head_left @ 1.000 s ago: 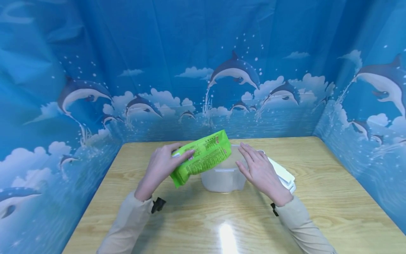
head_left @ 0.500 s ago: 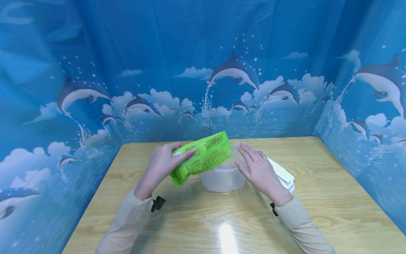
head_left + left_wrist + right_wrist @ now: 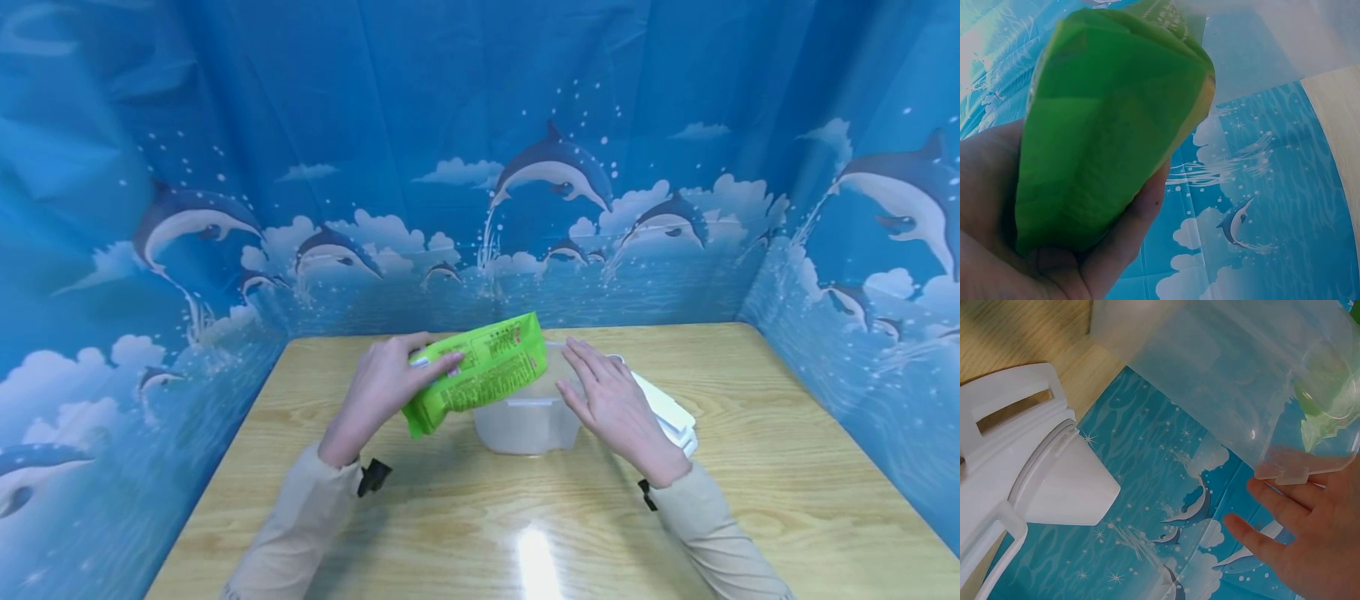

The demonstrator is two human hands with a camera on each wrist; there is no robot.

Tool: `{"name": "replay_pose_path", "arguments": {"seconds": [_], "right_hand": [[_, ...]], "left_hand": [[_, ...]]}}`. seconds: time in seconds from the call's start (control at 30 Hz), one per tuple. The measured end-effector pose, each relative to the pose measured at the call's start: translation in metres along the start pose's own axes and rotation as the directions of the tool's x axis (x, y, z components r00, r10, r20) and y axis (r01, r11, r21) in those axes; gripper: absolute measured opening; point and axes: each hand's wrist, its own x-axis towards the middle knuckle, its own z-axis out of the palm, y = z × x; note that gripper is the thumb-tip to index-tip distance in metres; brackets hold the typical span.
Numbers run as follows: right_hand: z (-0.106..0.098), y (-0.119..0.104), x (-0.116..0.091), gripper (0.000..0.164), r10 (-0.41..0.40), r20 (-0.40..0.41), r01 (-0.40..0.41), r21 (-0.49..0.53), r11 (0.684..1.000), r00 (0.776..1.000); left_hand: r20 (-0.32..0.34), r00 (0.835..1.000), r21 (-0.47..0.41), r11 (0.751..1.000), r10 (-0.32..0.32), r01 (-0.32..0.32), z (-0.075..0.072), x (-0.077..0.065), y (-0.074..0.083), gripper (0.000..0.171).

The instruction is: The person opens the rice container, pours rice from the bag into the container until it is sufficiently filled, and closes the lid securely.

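Note:
A green printed packet (image 3: 487, 367) is held by my left hand (image 3: 386, 379), thumb on the near face and fingers behind it. It tilts above a translucent plastic container (image 3: 528, 429), its raised end over the container's mouth. In the left wrist view the packet's green end (image 3: 1097, 137) fills much of the frame, gripped between thumb and fingers. My right hand (image 3: 615, 404) lies at the container's right side with straight fingers. In the right wrist view those fingertips (image 3: 1260, 487) are at the container's rim. Whether anything is inside the container cannot be seen.
A white plastic piece (image 3: 667, 412), with slotted handles and a spout-like part (image 3: 1072, 481), lies on the wooden table (image 3: 450, 517) right of the container, partly behind my right hand. A blue dolphin-print curtain (image 3: 420, 167) closes off the back and both sides.
The packet's raised end has dipped very slightly, and its lower end has come up a little. My right hand, the container and the white piece stay where they were.

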Motion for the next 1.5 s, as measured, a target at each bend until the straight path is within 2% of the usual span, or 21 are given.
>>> {"name": "replay_pose_path", "arguments": {"seconds": [0.43,0.77,1.1,1.5], "right_hand": [[0.0006,0.0003,-0.001,0.061,0.003,0.001,-0.003,0.011,1.0,1.0],[0.0017,-0.0002,-0.0014,0.061,-0.006,-0.007,0.006,0.007,1.0,1.0],[0.0001,-0.0013,-0.0015,0.062,0.004,0.01,-0.004,0.01,1.0,1.0],[0.0012,0.0012,0.0006,0.061,-0.01,-0.01,0.01,-0.001,1.0,1.0]], "left_hand": [[0.003,1.0,0.027,0.999,0.016,-0.016,-0.0011,0.0014,0.0025,0.063],[-0.022,0.999,0.039,0.998,0.039,-0.039,-0.0016,0.0014,0.0045,0.059],[-0.042,0.994,0.083,0.992,0.103,-0.099,0.0,0.0015,0.0026,0.056],[-0.105,0.971,0.143,0.97,0.212,-0.197,0.0029,0.0038,0.0053,0.039]]}}
